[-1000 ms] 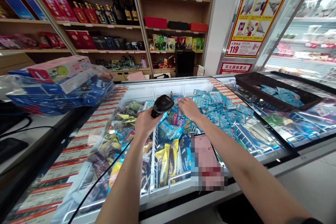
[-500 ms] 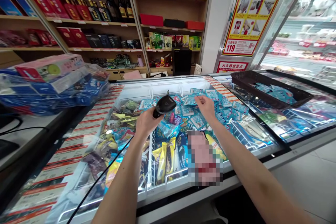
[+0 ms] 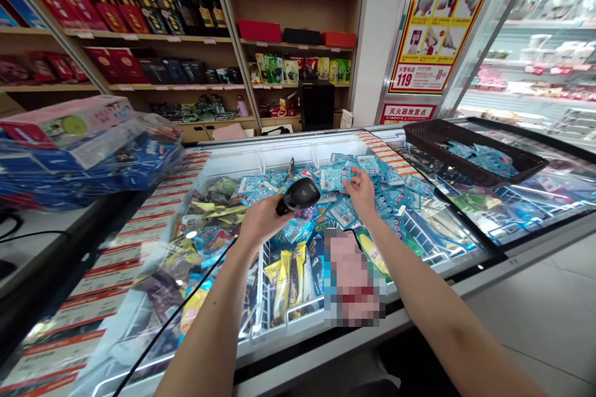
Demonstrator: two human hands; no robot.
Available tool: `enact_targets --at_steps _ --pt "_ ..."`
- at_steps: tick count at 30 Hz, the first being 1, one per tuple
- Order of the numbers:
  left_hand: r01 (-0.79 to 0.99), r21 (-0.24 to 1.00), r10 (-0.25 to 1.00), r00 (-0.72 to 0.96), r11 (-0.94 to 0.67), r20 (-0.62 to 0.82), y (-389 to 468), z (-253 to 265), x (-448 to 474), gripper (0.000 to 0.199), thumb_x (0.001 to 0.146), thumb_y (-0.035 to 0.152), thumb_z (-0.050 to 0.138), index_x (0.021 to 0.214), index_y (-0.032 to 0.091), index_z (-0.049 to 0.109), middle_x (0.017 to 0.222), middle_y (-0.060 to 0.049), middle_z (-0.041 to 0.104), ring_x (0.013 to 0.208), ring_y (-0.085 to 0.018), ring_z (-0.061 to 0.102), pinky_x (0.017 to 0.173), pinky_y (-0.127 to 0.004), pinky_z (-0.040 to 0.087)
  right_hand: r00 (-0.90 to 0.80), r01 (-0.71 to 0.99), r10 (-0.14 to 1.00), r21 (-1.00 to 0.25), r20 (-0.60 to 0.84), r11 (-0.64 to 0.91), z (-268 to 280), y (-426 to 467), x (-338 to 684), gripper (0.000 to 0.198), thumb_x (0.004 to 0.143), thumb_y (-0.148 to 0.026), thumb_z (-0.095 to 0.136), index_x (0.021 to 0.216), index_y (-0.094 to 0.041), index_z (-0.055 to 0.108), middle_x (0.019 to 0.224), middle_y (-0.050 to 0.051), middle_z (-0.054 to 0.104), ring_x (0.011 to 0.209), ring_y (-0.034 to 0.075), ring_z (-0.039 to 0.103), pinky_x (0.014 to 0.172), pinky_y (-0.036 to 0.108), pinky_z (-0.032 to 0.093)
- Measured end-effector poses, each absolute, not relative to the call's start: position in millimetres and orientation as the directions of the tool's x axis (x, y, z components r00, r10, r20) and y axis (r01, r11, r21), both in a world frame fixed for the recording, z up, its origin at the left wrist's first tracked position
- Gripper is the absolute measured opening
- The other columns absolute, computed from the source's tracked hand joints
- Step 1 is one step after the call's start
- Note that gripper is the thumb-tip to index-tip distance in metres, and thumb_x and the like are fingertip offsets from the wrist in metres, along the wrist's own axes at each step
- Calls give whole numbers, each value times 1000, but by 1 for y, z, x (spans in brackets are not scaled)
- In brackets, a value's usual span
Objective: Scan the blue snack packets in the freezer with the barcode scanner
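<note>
My left hand (image 3: 263,221) is closed round the handle of a black corded barcode scanner (image 3: 302,193), whose head points to the right. My right hand (image 3: 361,193) pinches the right edge of a blue packet (image 3: 332,178), with a printed label facing up. Beneath both hands, many similar blue packets (image 3: 372,165) lie heaped on the glass top of a chest freezer (image 3: 288,150). The scanner's black cord (image 3: 179,305) runs down along my left forearm.
A brown plastic basket (image 3: 419,132) with more blue packets stands on the freezer at right. Plastic-wrapped boxes (image 3: 88,155) are stacked at left. A blurred pinkish object (image 3: 354,279) lies near the front edge. Yellow packs (image 3: 279,279) lie inside the freezer.
My right hand has lifted a blue packet slightly, its label now turned up. The scanner in my left hand has shifted right and down, nearer the packet. The view has moved slightly.
</note>
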State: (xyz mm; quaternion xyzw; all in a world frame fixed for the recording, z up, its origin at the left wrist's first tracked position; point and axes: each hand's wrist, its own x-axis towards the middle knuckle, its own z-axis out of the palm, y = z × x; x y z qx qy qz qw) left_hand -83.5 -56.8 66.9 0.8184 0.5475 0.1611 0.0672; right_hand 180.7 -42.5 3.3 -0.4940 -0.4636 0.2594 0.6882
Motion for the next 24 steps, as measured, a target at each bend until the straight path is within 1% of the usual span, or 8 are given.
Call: enact_targets --at_steps 5,9,13,17,21,24 --pt "882 252 913 355 -398 199 -55 65 -82 38 78 54 50 99 26 64 83 -5 70 76 -25 64 54 -26 30 433 98 818 -922 378 374 0 -40 181 50 74 -36 65 120 -19 51 73 -3 54 63 16 58 66 39 59" --pt "889 198 906 377 -412 192 -56 65 -79 40 78 53 50 106 27 63 86 -5 71 79 -26 65 54 -27 29 437 115 817 -924 376 364 2 -42 179 49 76 -36 63 120 -19 51 77 0 59 67 16 61 67 39 58" --pt "897 151 905 391 -416 167 -57 66 -76 40 78 51 50 105 26 64 88 -6 72 80 -27 65 54 -28 29 413 130 825 -922 386 366 2 -41 178 44 77 -34 62 117 -18 53 82 2 64 70 17 64 67 36 58" --pt "904 148 912 380 -401 154 -58 67 -75 42 79 51 50 111 27 63 89 -6 72 79 -26 65 54 -27 29 418 155 814 -914 404 375 -1 -39 178 42 77 -33 62 115 -17 54 84 3 66 69 17 65 65 34 58" --pt "908 160 917 364 -388 163 -58 68 -75 48 80 54 49 117 27 61 88 -6 72 79 -25 66 53 -26 29 413 170 820 -918 397 360 -4 -37 179 42 78 -33 62 116 -18 53 85 4 66 71 17 65 65 33 57" --pt "902 172 914 371 -397 163 -57 67 -76 46 80 55 48 113 26 63 88 -6 72 79 -25 65 53 -26 28 409 188 821 -917 399 352 -6 -36 179 41 78 -34 62 116 -19 53 88 5 66 73 18 66 65 32 57"
